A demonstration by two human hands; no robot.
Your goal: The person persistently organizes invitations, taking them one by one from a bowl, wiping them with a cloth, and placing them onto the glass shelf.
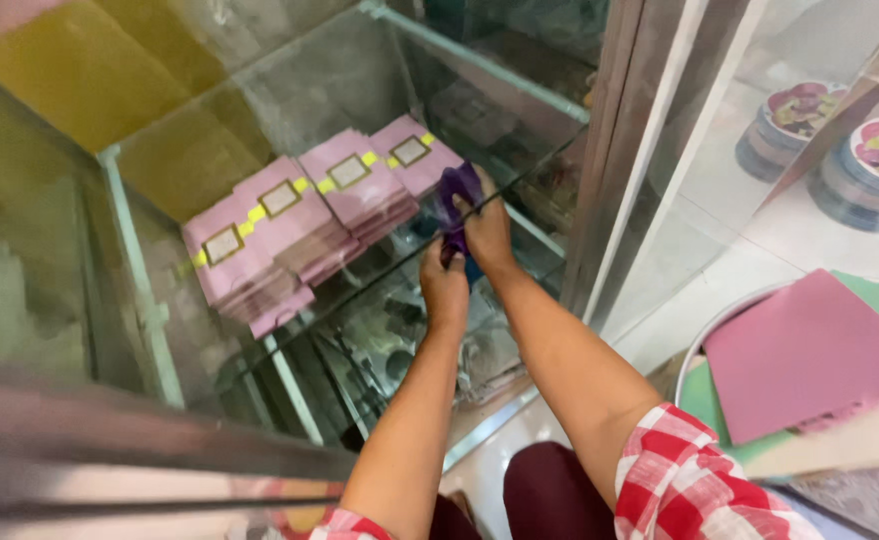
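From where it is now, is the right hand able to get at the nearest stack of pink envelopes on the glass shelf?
Probably yes. The right hand grips a purple cloth beside the nearest pink envelope stack on the glass shelf; nothing visible lies between them.

We see a soft, matt purple cloth (457, 200) bunched between our left hand (444, 288) and right hand (487, 232). It lies against a smooth, glossy glass shelf (360, 300) full of reflections, edged with pale painted metal framing (140, 290). On the glass rest stacks of pink envelopes (305, 215), their paper satiny, with shiny gold trim. Our sleeve (690, 480) is woven red-and-white checked cotton. To the right, matt pink and green paper sheets (805, 350) lie in a round tray with a smooth metal rim (705, 335).
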